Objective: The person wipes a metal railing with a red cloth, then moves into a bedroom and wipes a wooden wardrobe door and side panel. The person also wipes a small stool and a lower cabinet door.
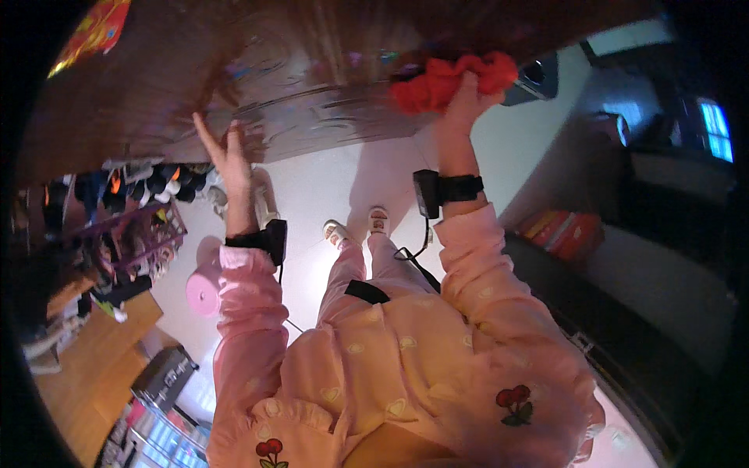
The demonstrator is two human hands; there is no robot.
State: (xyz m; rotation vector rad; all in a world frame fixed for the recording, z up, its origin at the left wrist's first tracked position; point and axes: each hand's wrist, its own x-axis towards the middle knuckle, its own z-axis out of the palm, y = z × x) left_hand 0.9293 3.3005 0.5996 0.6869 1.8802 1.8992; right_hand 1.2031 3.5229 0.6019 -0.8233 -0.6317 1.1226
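Observation:
A bunched red cloth lies against the glossy dark brown wooden surface that spans the top of the view. My right hand grips this cloth near the surface's right end. To the left, my left hand is raised at the edge of the same surface with fingers spread and nothing in it; whether its fingertips touch the wood I cannot tell. Both wrists wear black straps with small black boxes, and a cable hangs from each.
A red and yellow packet is at the top left. Several shoes and a purple rack stand at left, near a pink round stool and a wooden table. A dark piece of furniture runs along the right.

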